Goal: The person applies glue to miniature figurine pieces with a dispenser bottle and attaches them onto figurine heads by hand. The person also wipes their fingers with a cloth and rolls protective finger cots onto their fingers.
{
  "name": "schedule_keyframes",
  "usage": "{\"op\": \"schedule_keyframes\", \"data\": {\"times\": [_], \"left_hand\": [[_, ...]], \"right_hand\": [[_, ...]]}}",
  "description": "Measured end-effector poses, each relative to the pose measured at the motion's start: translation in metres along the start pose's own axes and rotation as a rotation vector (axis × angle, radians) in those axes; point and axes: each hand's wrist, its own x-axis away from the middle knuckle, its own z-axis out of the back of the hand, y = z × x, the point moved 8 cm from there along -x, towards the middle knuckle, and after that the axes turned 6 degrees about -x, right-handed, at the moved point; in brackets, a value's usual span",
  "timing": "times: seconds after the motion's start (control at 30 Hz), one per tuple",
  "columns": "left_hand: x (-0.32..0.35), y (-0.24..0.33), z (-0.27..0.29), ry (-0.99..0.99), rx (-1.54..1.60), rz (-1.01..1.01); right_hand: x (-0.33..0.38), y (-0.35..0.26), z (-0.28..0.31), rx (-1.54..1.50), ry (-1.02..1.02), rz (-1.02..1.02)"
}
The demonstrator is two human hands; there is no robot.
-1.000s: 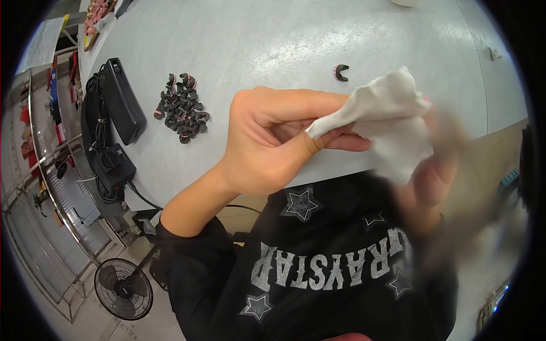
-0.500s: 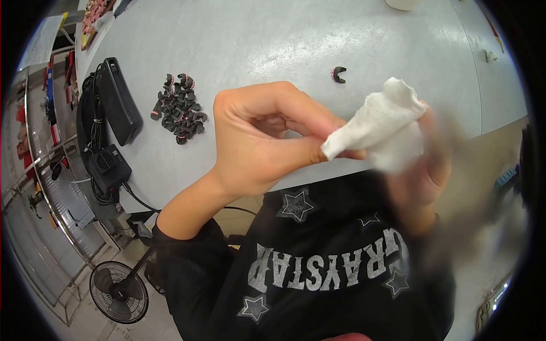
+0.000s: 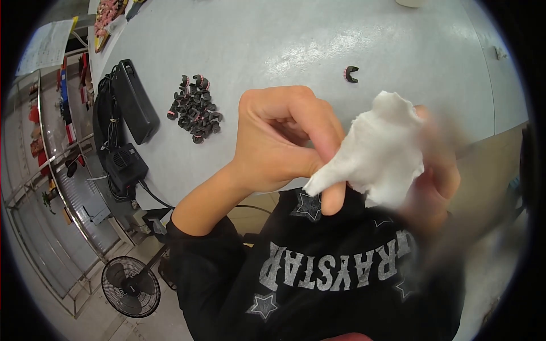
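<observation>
White cloth: the crumpled white cloth [image 3: 387,150] hangs in the air between both hands, in front of the near edge of the counter [image 3: 284,51].
Left grip: the left hand [image 3: 284,139] has thumb and forefinger pressed together on the cloth's narrow corner, with almost no gap.
Right grip: the right hand [image 3: 435,165] is blurred and partly covered at the cloth's far side; how far its fingers close, and whether they hold anything besides cloth, I cannot tell.
Cloth handling: the step looks like working the cloth between the fingers; a light, even pinch with a flat fold under the fingertips should serve better than a bunched wad.
Ragged edge: the border looks frayed, so a hard tug could well pull threads loose.
Black C-shaped piece: one [image 3: 351,74] lies alone beyond the hands; sleeves and cloth are best kept off it and the pile of similar pieces [image 3: 196,111] at left.
Sweatshirt lettering: large pale capitals and star outlines cross the black sweatshirt [image 3: 341,312], upside down from here.
Paper sheet: faint marks on the sheet [image 3: 48,48] at upper left are too small to read.
</observation>
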Motion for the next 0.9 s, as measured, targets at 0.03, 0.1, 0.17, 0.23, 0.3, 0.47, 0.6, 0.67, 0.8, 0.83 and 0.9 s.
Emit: {"op": "schedule_keyframes", "data": {"times": [0.03, 0.1, 0.17, 0.23, 0.3, 0.47, 0.6, 0.67, 0.8, 0.83, 0.9], "left_hand": [[0.0, 0.001, -0.001, -0.019, -0.038, -0.029], [-0.001, 0.006, -0.004, -0.058, -0.109, -0.093], [-0.006, 0.009, -0.004, 0.01, -0.221, -0.044], [-0.007, 0.013, 0.007, 0.157, -0.45, 0.052], [-0.015, 0.019, 0.01, 0.191, -0.623, -0.039], [-0.021, 0.038, 0.006, 0.176, -1.397, -0.3], [-0.022, 0.022, 0.001, 0.045, -1.568, -0.34], [-0.026, 0.017, -0.004, 0.016, -1.553, -0.35], [-0.024, 0.023, -0.009, 0.013, -1.581, -0.383], [-0.021, 0.023, -0.008, 0.022, -1.592, -0.349], [-0.027, 0.022, -0.013, 0.011, -1.58, -0.331]], "right_hand": [[0.0, -0.001, -0.001, -0.007, -0.01, -0.021], [-0.001, -0.01, -0.003, 0.03, -0.028, 0.057], [0.0, -0.025, -0.003, 0.11, -0.062, 0.212], [-0.001, -0.059, 0.004, 0.153, -0.069, 0.343], [0.013, -0.103, 0.003, 0.243, -0.062, 0.495], [0.046, -0.172, -0.016, 1.578, 0.428, 1.2], [0.028, -0.21, -0.007, 1.905, 0.369, 1.181], [0.023, -0.222, -0.004, 1.933, 0.313, 1.154], [-0.001, -0.229, 0.008, 2.181, 0.387, 0.878], [0.001, -0.224, 0.002, 2.284, 0.368, 0.91], [0.013, -0.223, -0.016, 2.523, 0.361, 1.024]]}}
